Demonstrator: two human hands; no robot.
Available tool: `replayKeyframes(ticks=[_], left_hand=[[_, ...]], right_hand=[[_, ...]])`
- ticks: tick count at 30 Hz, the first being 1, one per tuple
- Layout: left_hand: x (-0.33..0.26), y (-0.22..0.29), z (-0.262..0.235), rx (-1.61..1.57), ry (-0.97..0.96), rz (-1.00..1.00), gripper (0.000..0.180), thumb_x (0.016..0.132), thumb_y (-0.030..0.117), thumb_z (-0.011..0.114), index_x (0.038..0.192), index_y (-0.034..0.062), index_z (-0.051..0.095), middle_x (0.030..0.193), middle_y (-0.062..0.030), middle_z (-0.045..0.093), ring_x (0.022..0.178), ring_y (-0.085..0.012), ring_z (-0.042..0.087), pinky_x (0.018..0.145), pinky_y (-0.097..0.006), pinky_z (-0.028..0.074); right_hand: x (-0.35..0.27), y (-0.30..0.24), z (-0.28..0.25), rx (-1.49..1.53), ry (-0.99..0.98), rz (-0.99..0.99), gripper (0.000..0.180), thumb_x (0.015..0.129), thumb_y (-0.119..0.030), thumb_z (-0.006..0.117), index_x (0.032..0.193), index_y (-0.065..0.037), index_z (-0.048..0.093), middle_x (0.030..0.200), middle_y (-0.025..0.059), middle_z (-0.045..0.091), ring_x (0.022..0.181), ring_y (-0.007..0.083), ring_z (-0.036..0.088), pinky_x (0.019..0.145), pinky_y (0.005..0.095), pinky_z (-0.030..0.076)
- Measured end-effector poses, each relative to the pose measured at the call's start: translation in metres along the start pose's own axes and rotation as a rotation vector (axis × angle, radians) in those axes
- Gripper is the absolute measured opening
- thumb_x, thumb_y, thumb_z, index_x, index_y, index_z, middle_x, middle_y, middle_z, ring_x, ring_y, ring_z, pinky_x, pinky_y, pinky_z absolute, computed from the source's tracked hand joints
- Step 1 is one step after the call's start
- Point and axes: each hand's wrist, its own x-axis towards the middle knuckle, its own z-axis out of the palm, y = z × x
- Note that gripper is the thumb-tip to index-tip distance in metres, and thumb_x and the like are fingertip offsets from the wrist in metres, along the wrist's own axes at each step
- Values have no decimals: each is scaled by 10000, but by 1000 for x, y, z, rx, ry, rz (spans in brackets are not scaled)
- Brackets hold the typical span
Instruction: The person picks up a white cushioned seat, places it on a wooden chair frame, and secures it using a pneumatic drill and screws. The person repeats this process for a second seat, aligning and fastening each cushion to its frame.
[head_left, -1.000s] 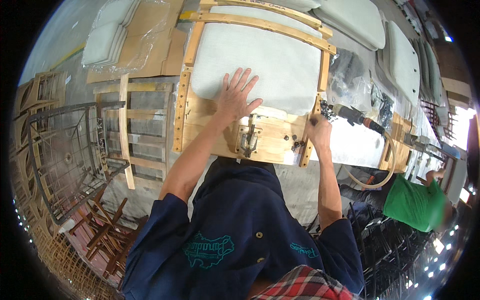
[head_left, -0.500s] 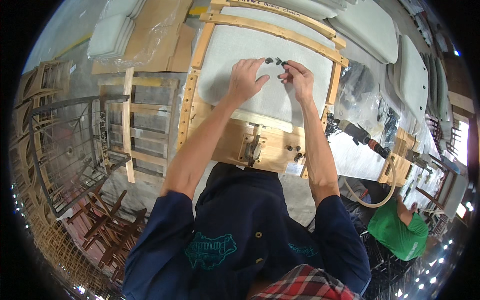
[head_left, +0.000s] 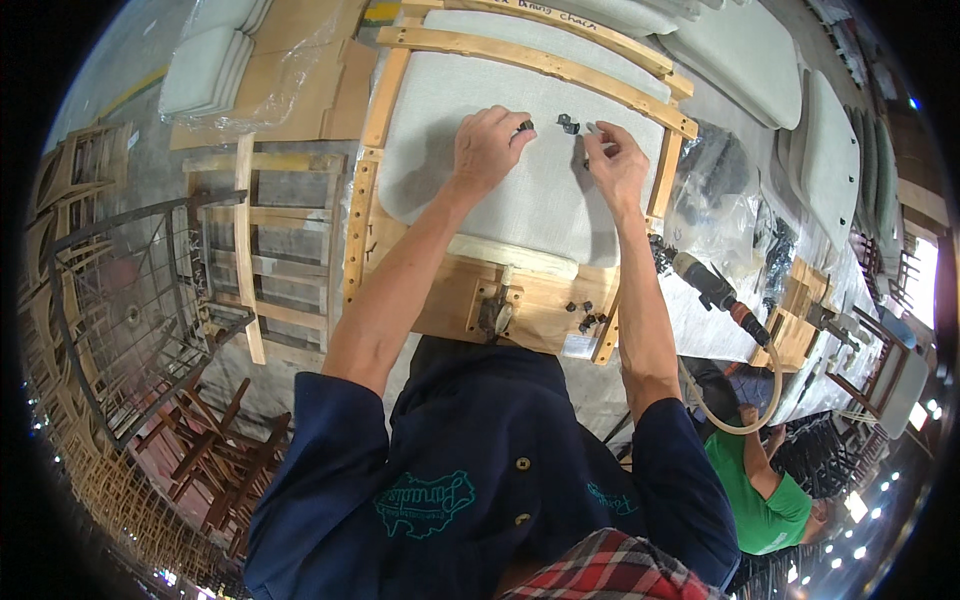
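A light grey upholstered panel [head_left: 440, 110] lies within a wooden frame jig [head_left: 365, 210]. Over its middle, my left hand [head_left: 487, 150] pinches a small black fitting [head_left: 526, 126] between thumb and index finger. To the right, my right hand [head_left: 617, 168] is closed with its fingertips together; a dark bit of a small black part shows under them, its shape mostly hidden. Between the hands, a few more black fittings [head_left: 567, 124] rest on the fabric. Nearer to me, a toggle clamp [head_left: 494, 308] is fixed to the jig's board, with several small black pieces [head_left: 590, 320] lying to its right.
Right of the jig, a power driver [head_left: 712, 288] with a pale hose [head_left: 775, 385] lies on a covered table. Grey panels [head_left: 735, 60] are stacked at the far right. A metal rack [head_left: 115, 300] and a pallet [head_left: 285, 240] stand left. A person in green [head_left: 760, 495] is at lower right.
My left hand now grips a black fitting that lay on the panel. My right hand has drawn away to the right and slightly nearer. The person in green has shifted.
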Motion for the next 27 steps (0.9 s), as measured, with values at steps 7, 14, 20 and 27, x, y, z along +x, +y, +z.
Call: replayKeyframes(ticks=[7, 14, 20, 27], left_hand=[[16, -5, -8, 73, -28, -180, 311, 1042, 279, 549, 1163, 49, 720, 1065, -164, 686, 930, -356, 684, 821, -433, 567], [30, -27, -22, 103, -78, -235, 297, 1052, 262, 522, 1154, 71, 725, 1065, -138, 700, 983, -343, 681, 890, -439, 554], [35, -65, -24, 302, 221, -139, 163, 958, 252, 650, 991, 135, 759, 970, -51, 719, 924, -283, 666, 839, -425, 507], [55, -96, -21, 273, 449, -116, 106, 896, 218, 728, 930, 119, 741, 920, -37, 704, 893, -281, 653, 820, -432, 491]], right_hand=[[39, 3, 24, -265, -112, -195, 185, 829, -103, 732, 982, -2, 760, 930, 201, 730, 835, 380, 711, 775, 429, 575], [78, -21, 49, -152, 13, -482, 92, 828, -43, 704, 907, -46, 751, 894, 145, 706, 827, 354, 696, 758, 437, 572], [97, -12, 56, -209, -53, -511, 69, 844, -115, 752, 872, -51, 749, 863, 122, 716, 779, 326, 703, 711, 418, 574], [71, -31, 36, -124, -42, -363, 190, 875, -192, 788, 926, -11, 764, 840, 147, 733, 697, 263, 717, 664, 363, 572]])
